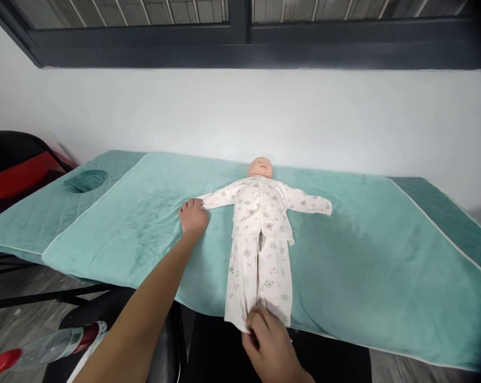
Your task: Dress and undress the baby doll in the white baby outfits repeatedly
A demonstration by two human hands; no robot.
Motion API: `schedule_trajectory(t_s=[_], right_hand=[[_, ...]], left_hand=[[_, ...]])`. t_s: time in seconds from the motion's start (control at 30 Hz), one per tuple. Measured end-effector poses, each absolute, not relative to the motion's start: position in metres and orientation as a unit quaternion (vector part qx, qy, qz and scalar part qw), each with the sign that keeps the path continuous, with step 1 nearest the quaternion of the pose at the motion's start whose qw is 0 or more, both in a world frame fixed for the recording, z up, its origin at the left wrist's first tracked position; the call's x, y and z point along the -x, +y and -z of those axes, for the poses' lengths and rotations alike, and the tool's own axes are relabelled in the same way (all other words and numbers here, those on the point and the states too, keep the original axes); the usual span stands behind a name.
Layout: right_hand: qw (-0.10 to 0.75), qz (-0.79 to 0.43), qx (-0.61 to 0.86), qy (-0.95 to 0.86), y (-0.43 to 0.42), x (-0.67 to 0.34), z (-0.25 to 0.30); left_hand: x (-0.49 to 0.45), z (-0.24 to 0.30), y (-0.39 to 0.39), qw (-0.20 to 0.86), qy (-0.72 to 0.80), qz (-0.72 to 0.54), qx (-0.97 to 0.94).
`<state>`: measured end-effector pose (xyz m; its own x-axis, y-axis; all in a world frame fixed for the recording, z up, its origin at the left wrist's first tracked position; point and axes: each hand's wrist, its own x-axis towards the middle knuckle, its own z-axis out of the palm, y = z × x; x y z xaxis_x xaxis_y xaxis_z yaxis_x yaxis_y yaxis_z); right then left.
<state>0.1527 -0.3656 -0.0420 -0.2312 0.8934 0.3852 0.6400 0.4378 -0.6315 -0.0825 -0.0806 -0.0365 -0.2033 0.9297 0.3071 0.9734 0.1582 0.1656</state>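
Note:
A baby doll (260,167) lies face up on the green bed cover, with its head toward the wall. It is dressed in a white printed jacket (261,207) and white printed trousers (275,276), both sleeves spread sideways. My left hand (193,215) is at the cuff of the sleeve on the left, fingers curled around its end. At the bed's near edge, my right hand (270,343) pinches the bottom of the left-side trouser leg between thumb and fingers. The doll's hands and feet are not visible.
The bed cover (363,276) has a round hole (85,181) at its left end. Behind stands a white wall under a dark window frame (240,50). A plastic bottle with a red cap (44,348) lies on a black seat at lower left. A red and black chair (19,173) is beside the bed.

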Motion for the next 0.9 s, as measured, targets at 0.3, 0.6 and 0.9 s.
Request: schedule_trajectory(t_s=[0.3,0.6,0.9], right_hand=[[0.327,-0.133,0.499,-0.791,-0.362,-0.186,0.018],[0.298,-0.111,0.57,-0.757,-0.363,-0.206,0.043],[0.229,-0.239,0.54,-0.774,-0.326,-0.233,-0.018]], left_hand=[[0.084,0.037,-0.081,0.059,-0.755,0.173,0.629],[0.085,0.038,-0.082,0.049,-0.752,0.203,0.626],[0.088,0.039,-0.083,0.019,-0.756,0.247,0.606]])
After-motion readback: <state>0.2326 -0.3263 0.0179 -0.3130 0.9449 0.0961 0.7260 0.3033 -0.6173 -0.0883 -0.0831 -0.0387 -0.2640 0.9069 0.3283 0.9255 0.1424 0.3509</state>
